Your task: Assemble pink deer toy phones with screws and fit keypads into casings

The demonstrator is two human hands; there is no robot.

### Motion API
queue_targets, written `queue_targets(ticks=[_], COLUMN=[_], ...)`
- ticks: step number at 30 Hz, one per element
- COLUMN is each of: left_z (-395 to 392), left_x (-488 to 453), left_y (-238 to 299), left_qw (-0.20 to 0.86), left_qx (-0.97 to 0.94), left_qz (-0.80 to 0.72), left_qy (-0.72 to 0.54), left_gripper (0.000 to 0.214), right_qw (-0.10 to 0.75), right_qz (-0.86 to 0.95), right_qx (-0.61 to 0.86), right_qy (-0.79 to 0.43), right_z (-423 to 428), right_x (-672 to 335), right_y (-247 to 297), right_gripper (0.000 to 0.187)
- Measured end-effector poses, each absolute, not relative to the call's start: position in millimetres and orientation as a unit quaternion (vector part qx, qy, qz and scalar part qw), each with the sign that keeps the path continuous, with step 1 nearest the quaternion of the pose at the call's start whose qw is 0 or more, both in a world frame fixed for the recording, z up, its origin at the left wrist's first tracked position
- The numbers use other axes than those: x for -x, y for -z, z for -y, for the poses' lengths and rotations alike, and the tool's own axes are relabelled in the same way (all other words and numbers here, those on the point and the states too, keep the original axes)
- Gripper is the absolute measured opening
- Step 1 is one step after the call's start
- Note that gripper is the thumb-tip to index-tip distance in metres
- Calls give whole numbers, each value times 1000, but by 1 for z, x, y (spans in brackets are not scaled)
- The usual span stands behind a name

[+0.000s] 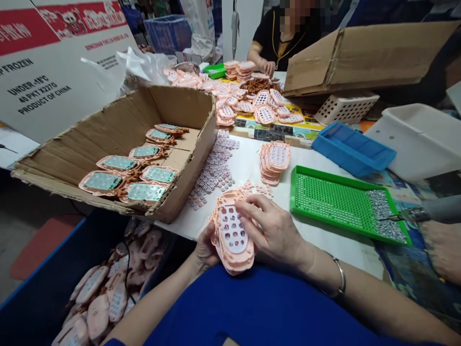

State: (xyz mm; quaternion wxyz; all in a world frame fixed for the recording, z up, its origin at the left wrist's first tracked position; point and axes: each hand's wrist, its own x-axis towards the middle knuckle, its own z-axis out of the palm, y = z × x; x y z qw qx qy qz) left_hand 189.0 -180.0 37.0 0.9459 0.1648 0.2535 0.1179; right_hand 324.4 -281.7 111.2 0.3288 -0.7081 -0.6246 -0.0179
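Note:
My left hand is wrapped around the left side of a small stack of pink plastic casings, shaped like toy phone shells. The top one carries a pale lilac keypad panel with rows of holes. My right hand bends over its upper right part, fingertips closed against the panel; anything between them is hidden. Just beyond the hands, small loose keys and rows of little printed pieces lie on the white table. Another stack of pink casings stands farther back.
A cardboard box at left holds several casings with green circuit boards. A green tray with screws and a blue bin are at right. Below left, a blue crate holds pink units. A co-worker sits opposite; another person's hand is at right.

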Motion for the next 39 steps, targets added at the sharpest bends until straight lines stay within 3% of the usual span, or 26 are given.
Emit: queue_targets(ticks=[4, 8, 15, 20, 23, 28, 34, 39], left_z=[170, 163, 154, 152, 152, 150, 142, 138], left_x=[-194, -196, -193, -189, -189, -191, -194, -200], left_y=[-53, -60, -49, -44, -45, -46, -50, -53], left_qw=[958, 952, 949, 952, 954, 949, 932, 935], left_qx=[-126, -94, -110, -137, -131, -136, -159, -178], left_qz=[-233, -261, -239, -216, -212, -226, -249, -236], left_qy=[-111, -129, -173, -166, -164, -171, -208, -198], left_gripper=[43, 57, 71, 67, 65, 61, 65, 65], right_qw=[313, 325, 91, 89, 120, 191, 464, 576], right_qz=[637, 598, 602, 584, 572, 562, 601, 494], right_qx=[704, 732, 789, 801, 805, 802, 645, 648], right_qy=[-33, -22, -83, -98, -99, -58, 86, -65], right_z=[278, 255, 168, 139, 137, 156, 213, 247], right_x=[-339, -370, -393, -395, -405, -422, -414, -394], right_y=[-119, -132, -122, -103, -100, -107, -109, -111], right_gripper=[38, 35, 27, 25, 27, 12, 15, 17])
